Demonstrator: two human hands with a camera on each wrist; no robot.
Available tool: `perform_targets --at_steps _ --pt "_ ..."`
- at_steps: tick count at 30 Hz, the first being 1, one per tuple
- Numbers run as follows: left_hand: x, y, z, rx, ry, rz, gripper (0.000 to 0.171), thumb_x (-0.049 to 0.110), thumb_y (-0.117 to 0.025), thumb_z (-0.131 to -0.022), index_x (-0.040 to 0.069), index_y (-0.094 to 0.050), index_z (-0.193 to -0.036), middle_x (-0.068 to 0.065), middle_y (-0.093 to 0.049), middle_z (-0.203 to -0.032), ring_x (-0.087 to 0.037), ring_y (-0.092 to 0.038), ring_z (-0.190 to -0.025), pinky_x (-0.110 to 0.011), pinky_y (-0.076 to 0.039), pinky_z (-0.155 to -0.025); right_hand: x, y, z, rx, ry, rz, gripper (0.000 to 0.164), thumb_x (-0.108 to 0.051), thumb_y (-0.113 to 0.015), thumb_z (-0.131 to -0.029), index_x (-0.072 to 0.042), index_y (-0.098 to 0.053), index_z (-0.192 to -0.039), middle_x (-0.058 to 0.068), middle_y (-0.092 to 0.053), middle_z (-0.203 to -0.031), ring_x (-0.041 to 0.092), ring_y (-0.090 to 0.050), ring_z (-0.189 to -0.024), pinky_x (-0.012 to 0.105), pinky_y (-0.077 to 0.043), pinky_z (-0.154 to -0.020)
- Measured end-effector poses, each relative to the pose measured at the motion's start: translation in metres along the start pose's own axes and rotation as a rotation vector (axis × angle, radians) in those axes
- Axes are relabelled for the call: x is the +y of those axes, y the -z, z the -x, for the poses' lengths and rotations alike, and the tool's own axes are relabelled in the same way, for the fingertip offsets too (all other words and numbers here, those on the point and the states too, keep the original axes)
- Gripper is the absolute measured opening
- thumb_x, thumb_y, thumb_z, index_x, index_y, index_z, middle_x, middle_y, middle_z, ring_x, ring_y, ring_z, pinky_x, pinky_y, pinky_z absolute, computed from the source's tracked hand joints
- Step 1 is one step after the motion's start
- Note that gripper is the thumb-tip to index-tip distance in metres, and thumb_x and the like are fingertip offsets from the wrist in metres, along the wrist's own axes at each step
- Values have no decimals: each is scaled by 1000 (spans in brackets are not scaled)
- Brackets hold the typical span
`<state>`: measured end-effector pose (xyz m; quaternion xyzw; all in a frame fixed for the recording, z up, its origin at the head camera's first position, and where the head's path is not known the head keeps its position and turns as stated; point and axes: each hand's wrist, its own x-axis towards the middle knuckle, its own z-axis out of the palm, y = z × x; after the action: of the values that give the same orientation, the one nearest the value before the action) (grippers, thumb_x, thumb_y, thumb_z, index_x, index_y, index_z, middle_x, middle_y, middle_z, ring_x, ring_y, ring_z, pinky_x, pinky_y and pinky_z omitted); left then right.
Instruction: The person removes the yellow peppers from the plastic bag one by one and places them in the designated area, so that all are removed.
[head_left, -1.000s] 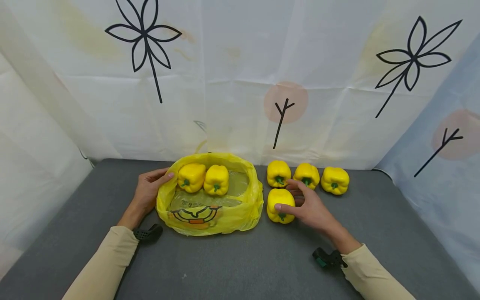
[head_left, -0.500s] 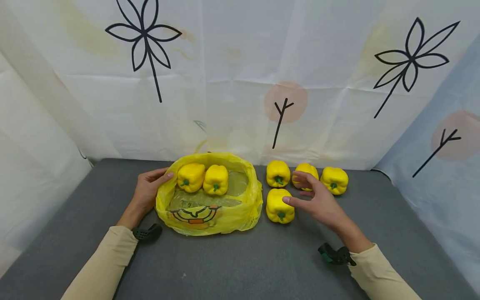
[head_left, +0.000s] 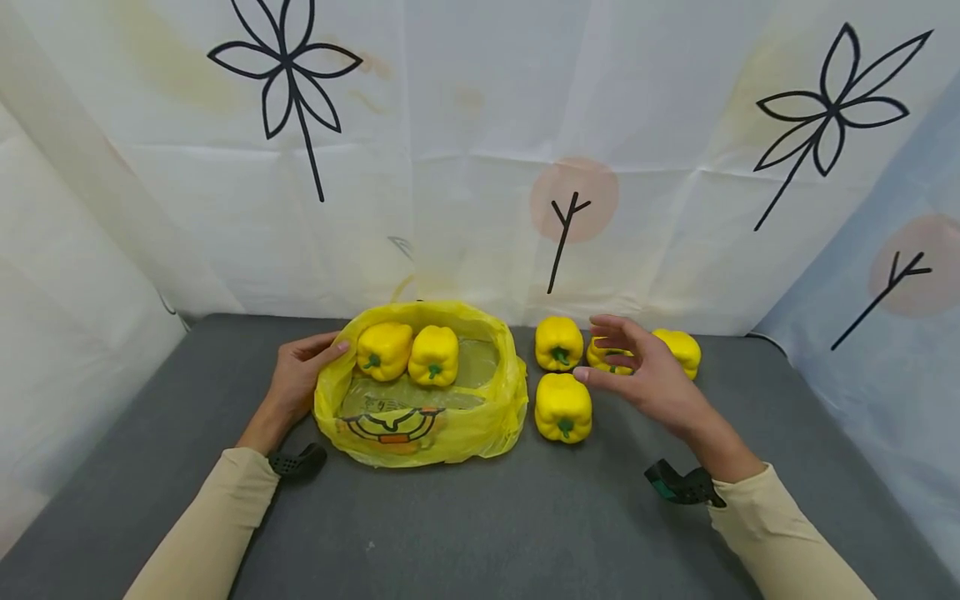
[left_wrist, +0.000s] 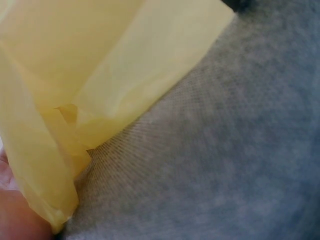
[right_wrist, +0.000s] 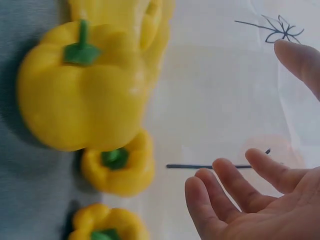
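Note:
In the head view, a yellow plastic bag (head_left: 468, 437) lies with its mouth spread upward, two yellow bell peppers (head_left: 433, 356) inside at the left. My left hand (head_left: 295, 377) holds the bag's left rim, thumb over the edge; the left wrist view shows the thin film (left_wrist: 55, 65) beside the fingers. To the right of the bag sits another yellow bell pepper (head_left: 562, 408), stem facing me. My right hand (head_left: 660, 379) hovers above and right of it, fingers spread and holding nothing. The right wrist view shows that bell pepper (right_wrist: 82, 100) apart from the fingers.
Behind, a back row has a left bell pepper (head_left: 558, 343), a middle one (head_left: 603, 354) and a right one (head_left: 681, 350), the last two partly hidden by my right hand. A printed white cloth (head_left: 465, 225) stands behind the grey table (head_left: 450, 533).
My right hand has let go of the near bell pepper and moved up and to the right, off it. The left hand and the bag stay in place.

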<state>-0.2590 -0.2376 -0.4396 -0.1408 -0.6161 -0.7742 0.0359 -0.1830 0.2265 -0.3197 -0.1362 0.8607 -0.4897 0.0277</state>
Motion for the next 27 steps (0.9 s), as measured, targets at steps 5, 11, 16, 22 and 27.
perform_targets --at_steps 5,11,16,22,27 --pt "-2 1 2 17 8 -5 33 4 -64 -100 -7 -64 -132 -1 -74 -114 -15 -72 -98 -29 -61 -81 -14 0 -18 -63 34 4 73 -25 -78 -93 -10 -39 -154 16 -45 -150 40 -43 -136 59 -36 -113" --pt "-3 1 4 19 0 -8 34 4 -64 -100 -9 -64 -132 0 -74 -114 -15 -72 -97 -28 -61 -80 -26 -9 -45 -155 47 34 74 -29 -79 -92 -14 -41 -154 12 -47 -149 35 -46 -136 56 -40 -112" --pt "-2 1 4 19 -2 -2 33 2 -63 -101 -10 -63 -132 0 -74 -114 -15 -72 -97 -28 -61 -80 -35 -19 -66 -227 49 29 75 -33 -79 -92 -15 -41 -154 10 -47 -149 32 -47 -136 51 -46 -108" --pt "-1 -2 0 26 -6 -16 34 5 -65 -100 -8 -64 -132 0 -74 -113 -14 -72 -96 -28 -61 -80 -40 -30 -89 -261 70 57 73 -33 -79 -92 -15 -42 -153 8 -50 -147 31 -48 -135 48 -44 -110" --pt "0 -2 0 23 -10 6 31 3 -64 -100 -7 -66 -129 0 -74 -111 -15 -73 -95 -28 -61 -79 -41 -42 -104 -302 59 86 78 -35 -79 -91 -11 -40 -155 12 -49 -148 31 -47 -135 49 -45 -109"
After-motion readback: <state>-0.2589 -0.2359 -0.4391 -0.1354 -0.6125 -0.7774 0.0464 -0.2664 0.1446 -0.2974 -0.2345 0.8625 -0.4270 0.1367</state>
